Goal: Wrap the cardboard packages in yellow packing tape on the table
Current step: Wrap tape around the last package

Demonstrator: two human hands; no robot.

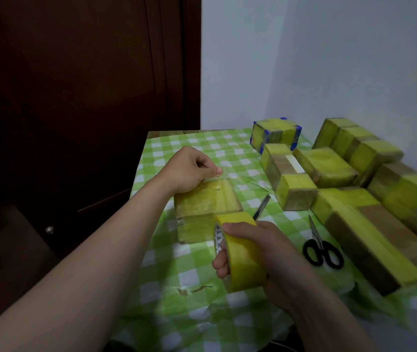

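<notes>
**A:** Where is the package being wrapped?

**B:** The box [207, 201] lies flat on the bench [189, 275], close to the left edge and about midway along it. Its top and near side are yellow with tape.

**A:** And the left hand?

**B:** The left hand [189, 171] rests its heel on the box's far left corner. The fingers are curled in, thumb against forefinger. Whether they pinch a tape end I cannot tell; it is too fine to see.

**A:** The right?

**B:** The right hand [266, 255] grasps the roll [243, 252], fingers hooked into the core and thumb over the top. It holds the roll just in front of the box's near right corner.

**A:** Any tools?

**B:** A cutter [262, 207] lies just right of the box, its near end hidden behind the roll. Black-handled scissors [321, 250] lie farther right, beside a long package [362, 232].

**A:** Anything else?

**B:** More taped packages [329, 168] crowd the right edge, packed close together. A blue-cornered package [276, 134] sits near the far edge.
</notes>
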